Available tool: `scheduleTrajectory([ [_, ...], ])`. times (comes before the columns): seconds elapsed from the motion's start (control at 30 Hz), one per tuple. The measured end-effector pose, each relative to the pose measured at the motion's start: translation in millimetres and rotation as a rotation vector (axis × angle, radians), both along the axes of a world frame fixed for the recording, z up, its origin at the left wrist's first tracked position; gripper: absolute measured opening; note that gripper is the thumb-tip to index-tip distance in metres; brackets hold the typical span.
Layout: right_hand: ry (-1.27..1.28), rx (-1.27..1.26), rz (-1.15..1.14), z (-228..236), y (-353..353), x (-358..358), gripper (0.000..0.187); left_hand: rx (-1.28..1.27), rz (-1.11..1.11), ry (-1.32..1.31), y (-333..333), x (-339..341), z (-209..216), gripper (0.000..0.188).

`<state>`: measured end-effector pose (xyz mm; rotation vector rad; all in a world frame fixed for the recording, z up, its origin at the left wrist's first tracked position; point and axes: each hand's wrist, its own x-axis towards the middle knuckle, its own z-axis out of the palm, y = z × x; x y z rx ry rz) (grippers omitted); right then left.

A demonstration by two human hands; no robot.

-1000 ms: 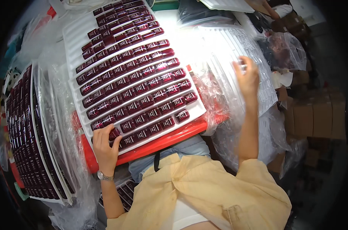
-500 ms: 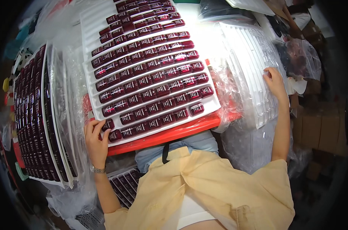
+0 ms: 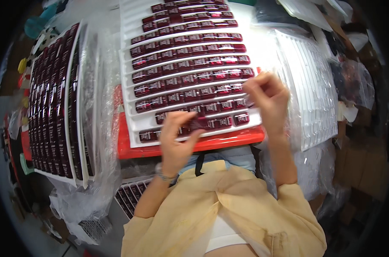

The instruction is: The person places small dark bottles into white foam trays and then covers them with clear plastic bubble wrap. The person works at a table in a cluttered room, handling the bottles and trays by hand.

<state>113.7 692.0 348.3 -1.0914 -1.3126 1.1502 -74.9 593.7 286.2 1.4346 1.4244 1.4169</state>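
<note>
Tray: white ridged tray (image 3: 130, 64) is lying on a red board (image 3: 228, 140), rows filled with dark red packets.
Left hand: left hand (image 3: 177, 137) is pinching one dark red packet (image 3: 198, 124) at the tray's near edge.
Right hand: right hand (image 3: 267, 100) is curling loosely over the tray's near right corner; whether it grips anything, cannot tell.
Left of tray: filled trays (image 3: 53, 103) are standing in plastic wrap.

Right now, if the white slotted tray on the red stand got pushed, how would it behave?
The white tray looks thin and moulded, so probably light and a bit flexible. Sitting on the smooth red stand, it might slide easily. Its dark red pieces lie loose in rows and could shift.
</note>
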Motion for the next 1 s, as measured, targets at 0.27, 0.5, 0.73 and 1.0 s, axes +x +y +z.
scheduleTrajectory([
  [0.27, -0.606, 0.414, 0.465, -13, -43, -34, 0.039, -0.078, 0.132, -0.353, -8, 4, -5, 0.042],
  [0.5, -0.986, 0.212, -0.368, 18, 34, 156, 0.029, -0.252, 0.16, 0.688, -26, -100, -3, 0.035],
  [0.73, -1.499, 0.104, -0.508, -54, 60, 334, 0.038, -0.216, 0.093, 0.7, -1, -79, -10, 0.043],
  [1.0, -1.12, 0.118, -0.491, -12, 72, 298, 0.023, 0.056, -0.193, 0.796, 17, 42, 3, 0.033],
])
